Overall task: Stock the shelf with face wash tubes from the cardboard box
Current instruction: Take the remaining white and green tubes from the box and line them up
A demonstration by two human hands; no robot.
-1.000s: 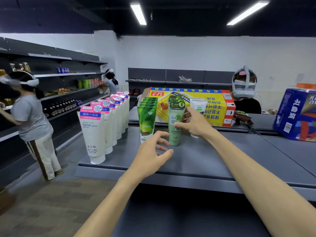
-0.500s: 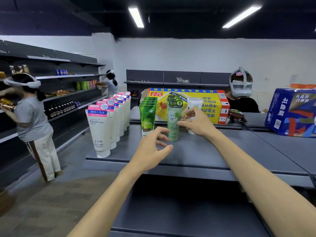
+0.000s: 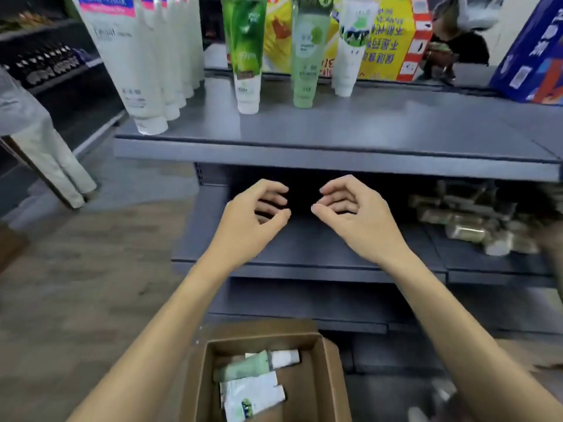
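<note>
Both hands are hanging empty btwn shelf levels: left hand [image 3: 256, 217] and right hand [image 3: 350, 214] are loosely curled, fingers relaxed, gripping nothing, hovering above the open brown cardboard box [image 3: 330, 376] on the floor. Top grey metal shelf [image 3: 365, 129] is already carrying stock: a row of tall white facial-wash tubes [image 3: 134, 65] at left, a bright green tube w/ white cap [image 3: 246, 56], a pale green tube [image 3: 305, 53] and a white tube w/ green print [image 3: 350, 47], all standing cap-down. Inside the box a pale green tube w/ white cap [image 3: 246, 365] and a white flat-ended tube [image 3: 253, 394] are lying loose, approx two left as far as visible. Judging by this, task is mostly done; remaining tubes need picking up and standing beside the others.
</note>
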